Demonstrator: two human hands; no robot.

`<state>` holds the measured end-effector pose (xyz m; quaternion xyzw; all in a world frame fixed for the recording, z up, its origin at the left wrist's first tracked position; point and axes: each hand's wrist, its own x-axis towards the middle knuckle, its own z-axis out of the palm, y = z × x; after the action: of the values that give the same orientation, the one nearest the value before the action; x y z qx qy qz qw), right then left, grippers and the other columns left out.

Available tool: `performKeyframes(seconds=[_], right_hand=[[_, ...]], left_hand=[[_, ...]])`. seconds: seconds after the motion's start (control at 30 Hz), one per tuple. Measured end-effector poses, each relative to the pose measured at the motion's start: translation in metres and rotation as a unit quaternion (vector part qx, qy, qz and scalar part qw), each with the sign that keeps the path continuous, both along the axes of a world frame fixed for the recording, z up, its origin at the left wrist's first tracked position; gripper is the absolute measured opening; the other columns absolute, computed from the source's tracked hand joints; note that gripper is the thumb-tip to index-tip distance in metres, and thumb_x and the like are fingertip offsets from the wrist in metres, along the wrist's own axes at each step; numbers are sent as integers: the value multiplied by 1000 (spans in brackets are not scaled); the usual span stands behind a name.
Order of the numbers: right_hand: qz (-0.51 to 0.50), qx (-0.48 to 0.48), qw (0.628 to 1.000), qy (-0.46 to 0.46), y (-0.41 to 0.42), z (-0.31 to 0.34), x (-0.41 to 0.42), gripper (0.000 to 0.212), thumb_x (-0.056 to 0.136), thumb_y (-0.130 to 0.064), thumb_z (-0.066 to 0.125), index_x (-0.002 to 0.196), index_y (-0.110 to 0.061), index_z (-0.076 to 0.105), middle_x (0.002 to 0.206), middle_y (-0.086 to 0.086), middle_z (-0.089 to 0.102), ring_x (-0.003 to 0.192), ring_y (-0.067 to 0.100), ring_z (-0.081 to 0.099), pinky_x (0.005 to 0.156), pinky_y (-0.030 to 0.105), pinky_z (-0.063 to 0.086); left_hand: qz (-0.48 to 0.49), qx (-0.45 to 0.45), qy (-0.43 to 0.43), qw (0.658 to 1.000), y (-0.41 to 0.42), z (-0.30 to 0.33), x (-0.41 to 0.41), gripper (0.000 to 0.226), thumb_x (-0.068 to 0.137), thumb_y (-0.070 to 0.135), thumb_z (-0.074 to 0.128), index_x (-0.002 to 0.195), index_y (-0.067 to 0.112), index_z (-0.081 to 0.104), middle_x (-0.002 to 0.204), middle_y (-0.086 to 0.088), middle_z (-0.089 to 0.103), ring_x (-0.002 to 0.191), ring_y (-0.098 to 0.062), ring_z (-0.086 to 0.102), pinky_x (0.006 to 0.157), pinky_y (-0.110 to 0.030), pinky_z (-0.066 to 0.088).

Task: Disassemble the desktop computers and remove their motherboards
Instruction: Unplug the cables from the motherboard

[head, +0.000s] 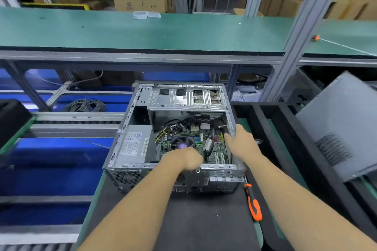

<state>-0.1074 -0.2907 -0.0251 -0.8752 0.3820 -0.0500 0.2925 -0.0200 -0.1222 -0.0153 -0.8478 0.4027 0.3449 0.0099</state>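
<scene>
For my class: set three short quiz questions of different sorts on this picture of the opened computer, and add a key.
1. True or false: the side panel is still on the case.
2. Which hand grips the case's right wall? A) left hand B) right hand C) neither
3. Fill in: the orange-handled screwdriver lies on the ____ mat, near the case's right corner.

Key:
1. False. The case is open; the motherboard and power supply show.
2. B.
3. Black.
</scene>
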Motion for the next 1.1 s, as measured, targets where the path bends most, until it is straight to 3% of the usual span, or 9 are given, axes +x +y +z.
performKeyframes(seconds=[0.07, 0.13, 0.2, 0.27, 0.4, 0.57, 0.8, 0.97, 1.1], right_hand=[[-25, 34, 998, -54, -8, 0, -11, 44, 103, -49, 36, 95, -13, 59, 92, 6, 63, 88, 28, 58, 77, 37, 44], [-84, 33, 994, -62, -23, -6, -28, 54, 104, -46, 34, 68, -10, 53, 76, 9, 62, 80, 31, 58, 74, 37, 44], [-76, 30, 996, 34, -31, -22, -49, 39, 101, -34, 48, 73, -8, 56, 86, 16, 67, 84, 34, 63, 74, 36, 48], [-44, 50, 985, 162, -24, -43, -68, 19, 90, -23, 59, 88, -5, 63, 90, 17, 70, 76, 32, 68, 64, 35, 54], [-13, 88, 964, 250, -10, -66, -81, 34, 81, -32, 73, 103, -11, 58, 95, 11, 67, 68, 27, 63, 60, 35, 57], [12, 64, 952, 300, -16, -64, -73, 31, 85, -26, 72, 102, -6, 55, 83, 10, 66, 60, 24, 61, 48, 27, 48], [5, 76, 954, 289, -19, -66, -72, 31, 84, -25, 70, 104, -7, 54, 94, 14, 70, 63, 24, 63, 52, 28, 50], [-31, 54, 981, 184, -24, -65, -70, 22, 86, -21, 59, 106, -13, 61, 102, 8, 65, 83, 27, 60, 70, 29, 48], [-50, 47, 989, 132, -28, -64, -66, 16, 88, -12, 51, 102, -13, 59, 92, 5, 59, 80, 26, 55, 69, 29, 43]], left_hand=[[0, 7, -22, 1000, 4, 1, -4, 19, 93, -10, 38, 89, -4, 55, 98, -24, 59, 84, -29, 47, 81, -41, 43], [-31, -9, -44, 999, 4, 4, 0, 25, 99, 2, 37, 102, -5, 61, 113, -21, 62, 99, -33, 58, 90, -43, 48], [-10, -59, -58, 997, 7, 10, 3, 35, 105, 28, 28, 96, 9, 57, 110, -11, 63, 102, -30, 60, 90, -45, 49], [-10, -114, -119, 986, 12, 14, 0, 42, 103, 44, 23, 83, 21, 52, 90, -2, 64, 84, -24, 61, 80, -39, 51], [30, -222, -206, 953, 16, 9, -7, 38, 96, 40, 32, 68, 21, 48, 63, 3, 57, 60, -19, 57, 60, -30, 49], [58, -222, -188, 955, 14, 9, -2, 34, 94, 37, 37, 66, 20, 47, 63, 2, 58, 59, -20, 56, 64, -32, 52], [72, -232, -169, 955, 15, 3, 1, 32, 92, 35, 39, 64, 21, 43, 58, 2, 52, 53, -19, 46, 59, -30, 49], [77, -228, -161, 957, 14, 1, 1, 31, 91, 35, 38, 64, 21, 45, 59, 2, 54, 53, -19, 47, 58, -29, 49], [80, -226, -153, 959, 14, 0, 2, 30, 91, 35, 38, 65, 20, 45, 61, 2, 55, 54, -19, 46, 60, -30, 49]])
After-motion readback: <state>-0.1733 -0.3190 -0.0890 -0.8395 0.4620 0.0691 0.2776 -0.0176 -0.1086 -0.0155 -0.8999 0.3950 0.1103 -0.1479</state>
